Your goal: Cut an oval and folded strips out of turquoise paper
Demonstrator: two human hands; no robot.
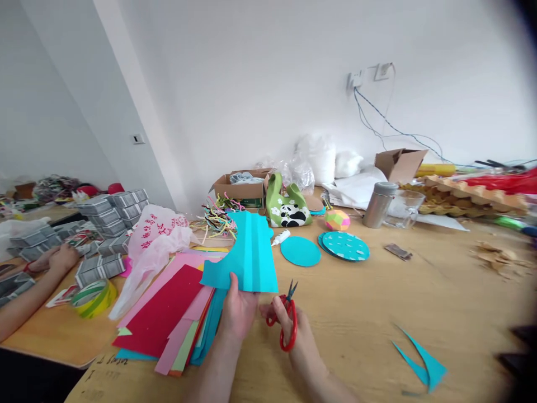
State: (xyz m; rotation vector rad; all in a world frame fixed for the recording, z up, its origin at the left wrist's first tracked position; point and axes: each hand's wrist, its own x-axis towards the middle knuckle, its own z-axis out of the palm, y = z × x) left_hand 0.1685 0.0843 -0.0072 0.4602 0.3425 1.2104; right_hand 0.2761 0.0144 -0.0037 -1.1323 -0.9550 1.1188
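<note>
My left hand (240,308) grips a blue sheet of paper (251,252) by its lower edge, thumb on top. A large rounded piece is cut out of the sheet's left side, and its upper edge is notched. In my right hand (300,333) is a pair of scissors (288,319) with red handles, its blades pointing up and slightly parted, just right of the sheet's lower corner and apart from it. Beneath the left hand lies a stack of coloured paper (163,313) in red, pink, green and blue. Beyond the sheet lie a blue paper disc (300,251) and patterned discs (346,246).
Blue offcuts (423,364) lie at the right front. A steel flask (380,205), a glass mug (405,210) and egg trays (470,196) stand farther back. A panda bag (288,204) sits near a cardboard box (239,187). Another person's hands (59,260) are at the left, beside grey bundles (100,268).
</note>
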